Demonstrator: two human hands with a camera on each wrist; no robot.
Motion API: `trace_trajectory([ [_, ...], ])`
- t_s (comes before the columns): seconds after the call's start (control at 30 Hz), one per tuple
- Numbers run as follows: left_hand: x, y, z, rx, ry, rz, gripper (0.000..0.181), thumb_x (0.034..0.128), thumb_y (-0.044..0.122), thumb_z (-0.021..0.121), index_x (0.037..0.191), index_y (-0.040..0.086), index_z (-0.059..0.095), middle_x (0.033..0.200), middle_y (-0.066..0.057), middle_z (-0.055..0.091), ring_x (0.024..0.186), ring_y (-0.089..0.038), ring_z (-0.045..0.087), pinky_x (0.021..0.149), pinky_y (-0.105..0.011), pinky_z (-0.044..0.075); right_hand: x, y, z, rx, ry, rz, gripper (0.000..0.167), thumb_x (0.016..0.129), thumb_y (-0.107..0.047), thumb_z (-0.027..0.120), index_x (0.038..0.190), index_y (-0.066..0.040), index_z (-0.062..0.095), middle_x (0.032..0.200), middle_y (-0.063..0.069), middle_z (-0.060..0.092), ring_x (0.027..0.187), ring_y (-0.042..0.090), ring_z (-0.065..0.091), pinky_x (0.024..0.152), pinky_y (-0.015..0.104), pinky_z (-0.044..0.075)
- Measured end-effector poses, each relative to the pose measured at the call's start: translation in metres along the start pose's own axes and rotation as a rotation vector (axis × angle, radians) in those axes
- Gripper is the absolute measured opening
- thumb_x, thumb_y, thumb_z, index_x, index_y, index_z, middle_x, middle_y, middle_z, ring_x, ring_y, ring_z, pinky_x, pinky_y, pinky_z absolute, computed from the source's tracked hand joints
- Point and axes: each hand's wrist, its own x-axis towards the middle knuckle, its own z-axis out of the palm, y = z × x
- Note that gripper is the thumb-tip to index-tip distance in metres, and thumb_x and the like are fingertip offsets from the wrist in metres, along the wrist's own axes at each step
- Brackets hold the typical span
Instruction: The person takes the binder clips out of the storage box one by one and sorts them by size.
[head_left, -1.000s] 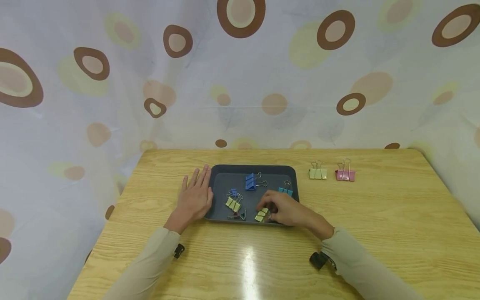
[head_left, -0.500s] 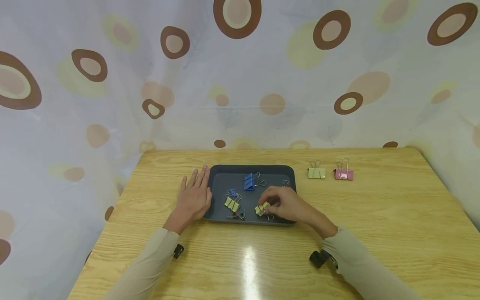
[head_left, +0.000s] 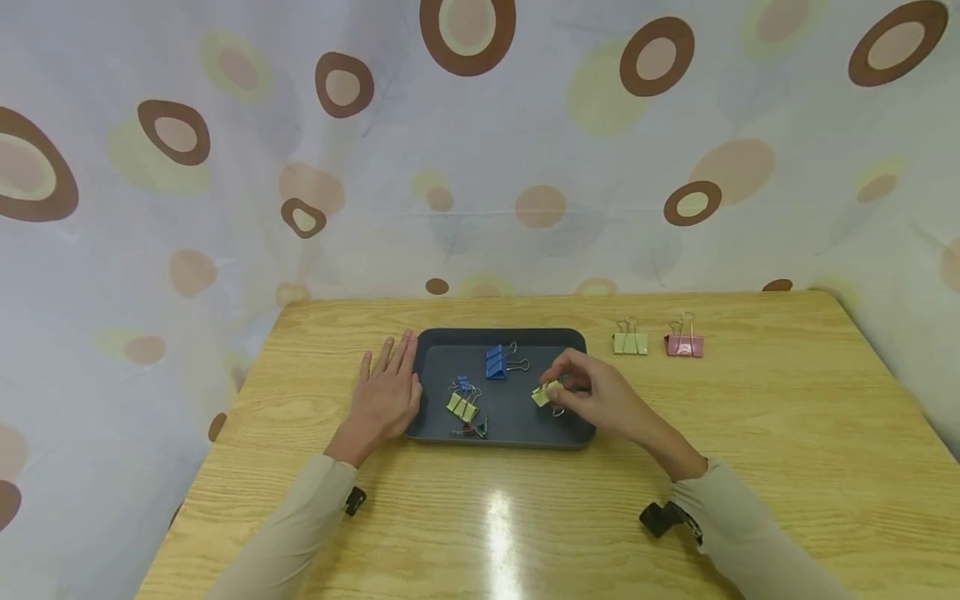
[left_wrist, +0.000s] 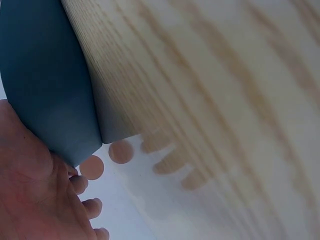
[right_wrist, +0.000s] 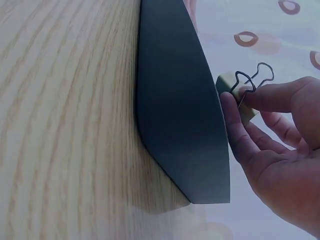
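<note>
Between thumb and fingers, my right hand [head_left: 600, 398] pinches a yellow binder clip [head_left: 546, 393] over the right part of a dark grey tray [head_left: 517, 433]. The right wrist view shows this binder clip [right_wrist: 235, 90] with its wire handles sticking up, past the tray's side [right_wrist: 180, 100]. My left hand [head_left: 384, 400] lies flat with straight fingers, against the tray's left edge. Inside the tray are a large blue binder clip [head_left: 497, 363], a small blue one [head_left: 464, 383], another yellow one [head_left: 462, 407] and small dark clips [head_left: 474, 428] whose kind is hard to make out.
On the wooden table [head_left: 750, 433], right of the tray, a pale yellow binder clip [head_left: 630, 343] and a pink binder clip [head_left: 684, 345] stand side by side with handles up. A patterned curtain [head_left: 480, 150] hangs behind the table.
The right hand has taken the yellow binder clip up from the tray's front right and moved it rightward and back. It now covers the teal clip's place. The left hand stays put.
</note>
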Motion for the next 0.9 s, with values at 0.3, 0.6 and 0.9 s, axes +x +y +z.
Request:
trace_trajectory([
  [0.3,0.000,0.000,-0.001,0.003,0.015,0.002,0.064,0.1095,0.025,0.034,0.165,0.004,0.011,0.172,-0.009,0.009,0.157,-0.035,0.012,0.123,-0.060,0.008,-0.003,0.001,-0.004,-0.008,0.057,0.047,0.017,0.099,-0.002,0.064,0.115,-0.001,0.068,0.106,0.012,0.073,0.083,0.023,0.073,0.075,0.035,0.060],
  [0.6,0.001,0.001,-0.001,-0.004,0.004,0.006,0.064,0.1099,0.025,0.031,0.166,0.006,0.008,0.172,-0.008,0.007,0.157,-0.034,0.010,0.124,-0.059,0.006,-0.010,-0.001,-0.007,0.018,0.143,0.039,0.011,0.101,-0.004,0.064,0.112,0.000,0.065,0.098,0.016,0.069,0.082,0.038,0.070,0.063,0.041,0.061],
  [0.9,0.000,0.000,0.000,-0.004,0.007,0.006,0.064,0.1096,0.025,0.032,0.165,0.005,0.009,0.172,-0.009,0.008,0.157,-0.034,0.010,0.123,-0.060,0.007,-0.016,0.004,-0.019,-0.057,0.155,0.034,0.021,0.103,-0.008,0.062,0.120,-0.001,0.073,0.099,0.012,0.073,0.085,0.031,0.071,0.062,0.037,0.060],
])
